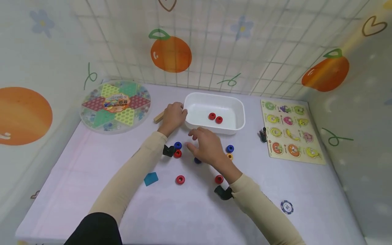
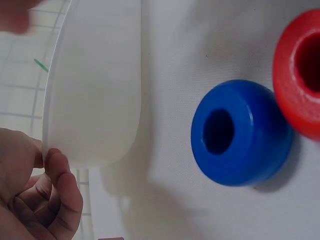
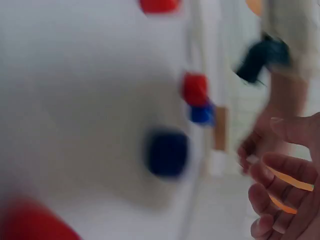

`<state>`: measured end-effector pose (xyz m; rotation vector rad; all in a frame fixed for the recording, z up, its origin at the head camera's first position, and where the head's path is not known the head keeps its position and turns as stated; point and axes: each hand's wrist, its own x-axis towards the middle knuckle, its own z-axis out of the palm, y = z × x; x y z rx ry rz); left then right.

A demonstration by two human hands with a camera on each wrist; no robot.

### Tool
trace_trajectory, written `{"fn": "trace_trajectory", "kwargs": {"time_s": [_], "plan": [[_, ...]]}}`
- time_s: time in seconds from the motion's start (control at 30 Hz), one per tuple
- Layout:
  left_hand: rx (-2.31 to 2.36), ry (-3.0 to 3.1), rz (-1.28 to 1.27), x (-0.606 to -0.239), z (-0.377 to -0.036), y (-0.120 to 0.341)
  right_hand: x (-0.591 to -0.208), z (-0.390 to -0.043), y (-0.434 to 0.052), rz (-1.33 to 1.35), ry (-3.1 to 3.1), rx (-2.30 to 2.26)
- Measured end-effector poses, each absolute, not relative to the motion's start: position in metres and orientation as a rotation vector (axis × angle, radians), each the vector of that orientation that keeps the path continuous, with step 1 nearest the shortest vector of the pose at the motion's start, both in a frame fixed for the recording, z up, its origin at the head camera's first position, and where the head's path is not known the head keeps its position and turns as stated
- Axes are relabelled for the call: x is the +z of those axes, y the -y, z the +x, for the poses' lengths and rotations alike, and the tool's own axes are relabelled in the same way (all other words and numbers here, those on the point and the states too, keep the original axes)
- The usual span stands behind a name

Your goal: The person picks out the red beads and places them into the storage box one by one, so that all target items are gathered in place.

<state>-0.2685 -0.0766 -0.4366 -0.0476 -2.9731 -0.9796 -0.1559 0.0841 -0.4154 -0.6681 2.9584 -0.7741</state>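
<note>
Left hand (image 1: 173, 115) at the left end of the white tub (image 1: 237, 127), fingers curled round its rim and gripping it. Right hand (image 1: 206, 146) hovering over the table (image 1: 92, 177) just in front of the tub, fingers spread and relaxed, holding nothing, above a dark blue ring (image 1: 197, 160) half hidden beneath the palm.

From the left wrist: curled fingers (image 2: 60, 192) against the tub rim (image 2: 52, 115), and close up a blue ring (image 2: 240, 132) lying on its side with its hole showing, touching a red ring (image 2: 300, 75). From the right wrist, all blurred: loose open fingers (image 3: 272, 192) and the dark blue ring (image 3: 167, 152) on the white surface.

Only from the head: two red rings (image 1: 215, 118) lying inside the tub, more red rings (image 1: 180, 179) and a blue one (image 1: 229, 148) scattered on the table, a teal block (image 1: 151, 178), a wooden block (image 1: 159, 117) beside the left hand. Rings small, round, glossy, thick-walled.
</note>
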Motion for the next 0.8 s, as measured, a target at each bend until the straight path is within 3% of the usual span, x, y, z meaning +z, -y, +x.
{"fn": "trace_trajectory", "kwargs": {"time_s": [0.33,0.8], "plan": [[-1.025,2.972,-0.03,-0.435,-0.268,0.076,-0.461,-0.139,-0.057,-0.675,-2.926,-0.555],[-1.004,2.963,-0.056,-0.436,-0.268,0.078,-0.468,-0.139,-0.044,-0.67,-2.98,-0.489]]}}
